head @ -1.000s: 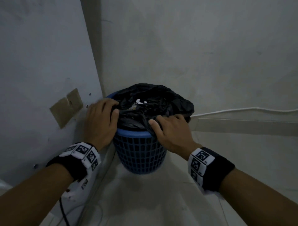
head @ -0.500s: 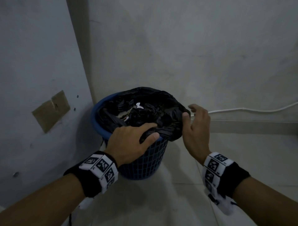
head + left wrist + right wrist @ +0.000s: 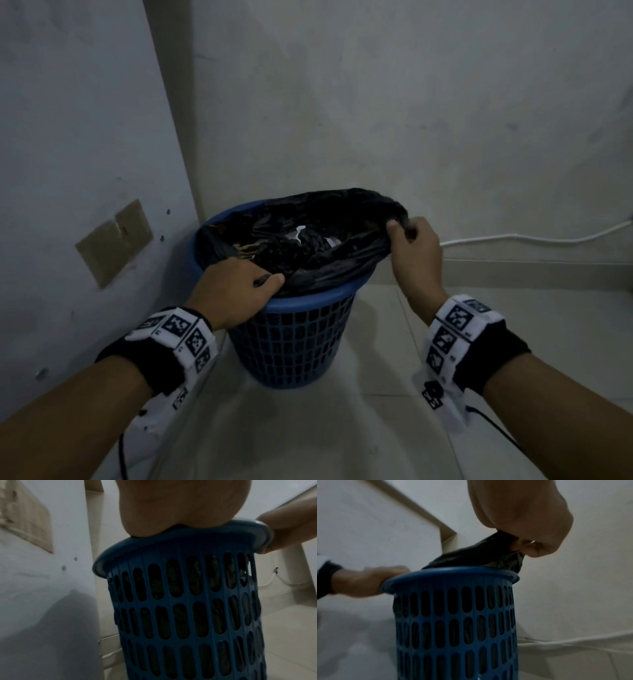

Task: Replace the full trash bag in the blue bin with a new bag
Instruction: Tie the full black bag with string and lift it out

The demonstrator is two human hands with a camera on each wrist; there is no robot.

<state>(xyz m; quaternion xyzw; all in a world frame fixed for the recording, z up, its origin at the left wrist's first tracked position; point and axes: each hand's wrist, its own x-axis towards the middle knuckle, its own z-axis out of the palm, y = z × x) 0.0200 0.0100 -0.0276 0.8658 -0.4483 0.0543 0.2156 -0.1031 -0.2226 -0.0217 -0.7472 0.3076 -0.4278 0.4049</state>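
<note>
Pale walls meet in a corner above tiled floor (image 3: 513, 342), where the blue bin (image 3: 298, 342) stands. Its black bag (image 3: 325, 253) is still inside. Your right hand (image 3: 416, 253) pinches the bag's edge at 3 o'clock. Your left hand (image 3: 236, 291) grips bag and rim at 7 o'clock. Only the head view shows white scraps (image 3: 299, 233) inside.

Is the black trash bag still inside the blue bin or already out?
Still inside. The bag fills the bin, showing through its slots; the right hand pinches one lifted edge, the left hand another.
</note>
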